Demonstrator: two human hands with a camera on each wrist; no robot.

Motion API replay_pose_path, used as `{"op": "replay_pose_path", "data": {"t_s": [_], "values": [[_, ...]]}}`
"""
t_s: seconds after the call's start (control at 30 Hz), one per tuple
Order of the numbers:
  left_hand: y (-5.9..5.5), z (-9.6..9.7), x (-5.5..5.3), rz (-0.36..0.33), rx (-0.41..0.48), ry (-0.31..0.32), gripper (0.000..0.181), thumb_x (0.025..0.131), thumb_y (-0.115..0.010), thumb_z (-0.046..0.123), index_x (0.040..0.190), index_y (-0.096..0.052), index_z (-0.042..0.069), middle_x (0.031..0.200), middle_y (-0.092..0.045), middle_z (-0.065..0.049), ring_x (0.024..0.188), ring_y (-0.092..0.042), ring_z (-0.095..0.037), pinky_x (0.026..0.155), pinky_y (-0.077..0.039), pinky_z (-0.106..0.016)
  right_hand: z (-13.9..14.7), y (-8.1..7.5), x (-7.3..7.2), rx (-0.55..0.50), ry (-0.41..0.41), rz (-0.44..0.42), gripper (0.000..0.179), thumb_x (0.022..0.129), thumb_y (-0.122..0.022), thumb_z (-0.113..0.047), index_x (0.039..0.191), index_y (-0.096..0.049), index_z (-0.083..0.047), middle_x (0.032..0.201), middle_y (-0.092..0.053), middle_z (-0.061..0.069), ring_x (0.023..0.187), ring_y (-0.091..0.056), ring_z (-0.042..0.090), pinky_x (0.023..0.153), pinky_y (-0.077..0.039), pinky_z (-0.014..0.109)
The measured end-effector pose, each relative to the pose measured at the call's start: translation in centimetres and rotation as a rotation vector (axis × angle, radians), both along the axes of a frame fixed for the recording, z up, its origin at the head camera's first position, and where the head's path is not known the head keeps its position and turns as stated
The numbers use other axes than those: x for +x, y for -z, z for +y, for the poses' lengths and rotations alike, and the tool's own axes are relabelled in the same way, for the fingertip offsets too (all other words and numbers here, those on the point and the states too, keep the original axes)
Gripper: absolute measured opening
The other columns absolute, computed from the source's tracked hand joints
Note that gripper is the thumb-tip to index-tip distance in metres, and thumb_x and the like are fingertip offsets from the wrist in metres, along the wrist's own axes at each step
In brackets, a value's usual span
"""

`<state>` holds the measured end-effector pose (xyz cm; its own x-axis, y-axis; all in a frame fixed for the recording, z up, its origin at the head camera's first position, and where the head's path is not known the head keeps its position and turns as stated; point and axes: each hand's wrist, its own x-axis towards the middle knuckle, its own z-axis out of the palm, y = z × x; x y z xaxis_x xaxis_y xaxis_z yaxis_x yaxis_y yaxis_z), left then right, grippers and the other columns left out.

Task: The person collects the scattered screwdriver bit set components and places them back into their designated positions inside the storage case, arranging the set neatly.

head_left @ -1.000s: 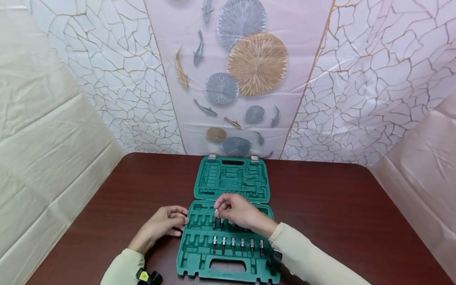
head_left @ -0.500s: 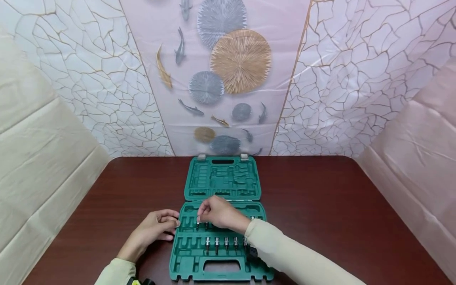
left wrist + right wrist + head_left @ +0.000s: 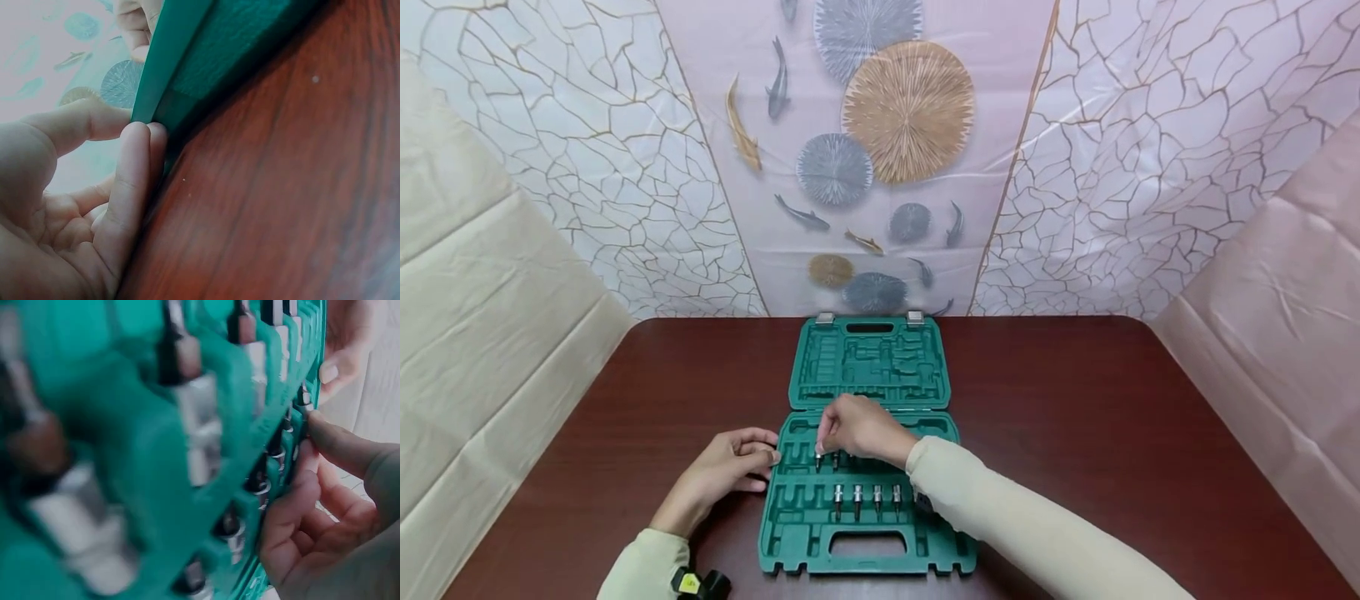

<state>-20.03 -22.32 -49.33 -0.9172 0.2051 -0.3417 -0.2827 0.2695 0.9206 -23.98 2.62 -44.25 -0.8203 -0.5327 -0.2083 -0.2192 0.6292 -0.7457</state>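
Observation:
A green tool case (image 3: 793, 554) lies open on the table, its lid (image 3: 868, 400) folded back. My right hand (image 3: 861, 429) reaches over the upper row, thumb and index finger pinching a bit socket (image 3: 817, 462) at its left end. That bit socket (image 3: 305, 397) stands in its slot in the right wrist view. Several bit sockets (image 3: 857, 500) sit in the lower row, silver ends toward the lid; my right sleeve covers others. My left hand (image 3: 718, 475) holds the case's left edge. In the left wrist view, its thumb and fingertips (image 3: 134, 140) pinch the rim.
The dark red-brown table (image 3: 1075, 433) extends on both sides of the case. A patterned cloth wall (image 3: 872, 233) rises behind it, with pale cloth (image 3: 497, 350) at the left. A wrist camera (image 3: 700, 583) is strapped on my left sleeve.
My right hand has moved one slot left along the upper row, where a bit socket now stands at its fingertips. The left hand stays at the case edge. The head view has shifted.

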Motion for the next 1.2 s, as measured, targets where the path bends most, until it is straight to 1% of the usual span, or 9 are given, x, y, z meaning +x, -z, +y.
{"op": "replay_pose_path", "data": {"t_s": [0.1, 0.23, 0.43, 0.53, 0.63, 0.77, 0.87, 1.0, 1.2], "values": [[-0.2, 0.0, -0.1, 0.001, -0.001, -0.009, 0.042, 0.1, -0.069, 0.017, 0.134, -0.059, -0.005, 0.106, -0.074, -0.006, 0.087, -0.07, -0.019, 0.073, -0.063, -0.033, -0.2, -0.6, -0.4, 0.039, -0.006, -0.009, 0.013, 0.095, -0.08, -0.014, 0.084, -0.076, -0.016, 0.084, -0.07, -0.006, 0.065, -0.056, 0.017, 0.058, -0.044, 0.031], [-0.3, 0.0, -0.2, 0.015, -0.004, -0.01, 0.042, 0.101, -0.067, 0.016, 0.135, -0.059, -0.006, 0.106, -0.074, -0.007, 0.086, -0.07, -0.019, 0.073, -0.063, -0.033, -0.7, -1.3, -0.7, 0.08, 0.006, -0.016, 0.014, 0.093, -0.082, -0.013, 0.081, -0.075, -0.014, 0.082, -0.069, -0.005, 0.061, -0.053, 0.016, 0.056, -0.044, 0.032], [-0.3, 0.0, -0.1, 0.019, 0.004, -0.016, 0.043, 0.101, -0.067, 0.016, 0.136, -0.057, -0.006, 0.106, -0.074, -0.006, 0.086, -0.068, -0.018, 0.072, -0.062, -0.032, -1.1, -1.4, -0.8, 0.053, 0.009, -0.062, 0.012, 0.096, -0.078, -0.009, 0.086, -0.071, -0.009, 0.084, -0.067, 0.003, 0.056, -0.054, 0.017, 0.054, -0.046, 0.034], [-0.2, 0.1, -0.1, 0.011, 0.01, -0.018, 0.042, 0.101, -0.067, 0.016, 0.136, -0.058, -0.006, 0.106, -0.073, -0.006, 0.086, -0.069, -0.018, 0.072, -0.062, -0.032, -0.5, -0.8, -0.8, 0.005, -0.006, -0.072, 0.011, 0.099, -0.074, -0.009, 0.088, -0.07, -0.009, 0.085, -0.068, 0.006, 0.056, -0.055, 0.018, 0.055, -0.048, 0.034], [-0.2, 0.2, -0.2, 0.007, 0.013, -0.017, 0.042, 0.1, -0.068, 0.017, 0.135, -0.058, -0.005, 0.106, -0.073, -0.006, 0.086, -0.069, -0.018, 0.072, -0.062, -0.032, 0.7, -0.3, -1.0, -0.09, -0.03, -0.122, 0.009, 0.103, -0.068, -0.01, 0.094, -0.07, -0.009, 0.087, -0.068, 0.01, 0.061, -0.057, 0.018, 0.058, -0.054, 0.035], [-0.2, 0.4, -0.3, 0.009, 0.018, -0.01, 0.04, 0.1, -0.069, 0.017, 0.133, -0.059, -0.004, 0.104, -0.073, -0.005, 0.085, -0.068, -0.018, 0.071, -0.062, -0.032, 3.0, -0.6, -1.4, -0.192, -0.048, -0.163, 0.014, 0.108, -0.061, -0.015, 0.103, -0.071, -0.006, 0.093, -0.067, 0.013, 0.07, -0.057, 0.019, 0.062, -0.056, 0.035], [0.0, 0.4, -0.3, 0.013, 0.028, 0.002, 0.039, 0.101, -0.069, 0.017, 0.133, -0.059, -0.003, 0.105, -0.072, -0.006, 0.086, -0.068, -0.019, 0.072, -0.063, -0.033, 4.8, -1.4, -1.0, -0.211, -0.035, -0.115, 0.017, 0.109, -0.059, -0.016, 0.108, -0.071, -0.005, 0.097, -0.067, 0.015, 0.072, -0.055, 0.02, 0.062, -0.052, 0.034], [0.2, 0.3, 0.0, 0.001, 0.035, 0.011, 0.039, 0.101, -0.069, 0.017, 0.134, -0.059, -0.002, 0.106, -0.072, -0.008, 0.086, -0.069, -0.021, 0.074, -0.064, -0.038, 7.2, -2.5, 0.1, -0.201, 0.013, -0.015, 0.015, 0.109, -0.059, -0.017, 0.111, -0.07, -0.007, 0.1, -0.067, 0.017, 0.072, -0.054, 0.019, 0.063, -0.051, 0.034], [0.2, -0.1, 0.3, 0.006, 0.038, 0.008, 0.039, 0.102, -0.068, 0.015, 0.135, -0.057, -0.003, 0.105, -0.07, -0.009, 0.087, -0.071, -0.022, 0.072, -0.065, -0.041, 10.3, -3.6, 1.3, -0.182, 0.109, 0.143, 0.011, 0.108, -0.063, -0.02, 0.11, -0.071, -0.013, 0.104, -0.07, 0.001, 0.09, -0.062, 0.015, 0.08, -0.054, 0.036]]}}
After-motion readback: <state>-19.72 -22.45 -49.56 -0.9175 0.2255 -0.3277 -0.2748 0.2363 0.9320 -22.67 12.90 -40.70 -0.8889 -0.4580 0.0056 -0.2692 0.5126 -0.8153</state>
